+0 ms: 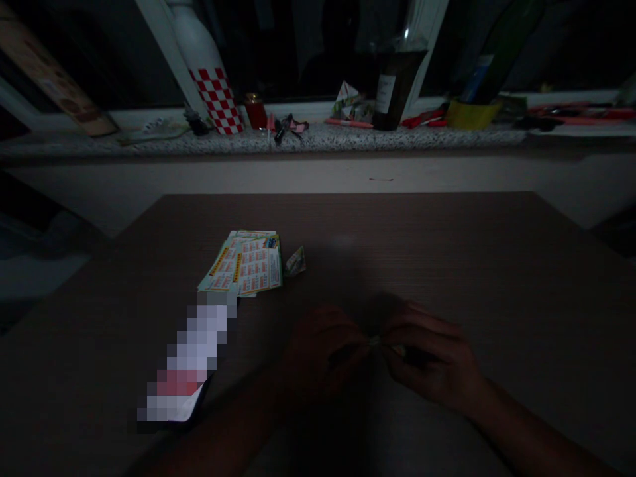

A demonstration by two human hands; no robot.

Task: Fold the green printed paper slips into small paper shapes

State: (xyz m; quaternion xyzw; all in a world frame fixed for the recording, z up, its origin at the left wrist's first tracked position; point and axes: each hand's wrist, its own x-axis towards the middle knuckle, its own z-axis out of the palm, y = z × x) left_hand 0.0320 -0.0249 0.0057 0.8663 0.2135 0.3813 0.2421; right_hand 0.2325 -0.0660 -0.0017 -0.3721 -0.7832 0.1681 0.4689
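From your head camera, it's pretty dim, but both your hands are low over the near part of the counter (447, 245), a bit right of the middle. Your left hand (318, 348) and right hand (432, 344) are almost meeting, and the fingers on each look pinched tight on a tiny piece of paper (373, 341) between them. Can't really tell its shape, your fingers cover most of it and the shadow eats the rest. Farther away and to the left you've got a fanned pile of printed cards (258, 262), with a little folded paper (297, 261) standing or lying just right of it, hard to say which. A phone (186, 401) with a pixelated screen lies slantwise on the near side of the cards, left of your left hand. Along the far side there's a speckled windowsill (308, 140) with a red-and-white checkered bottle (216, 99) on the left, a small red jar (255, 112) right beside it, and a dark labelled container (390, 93) farther right.
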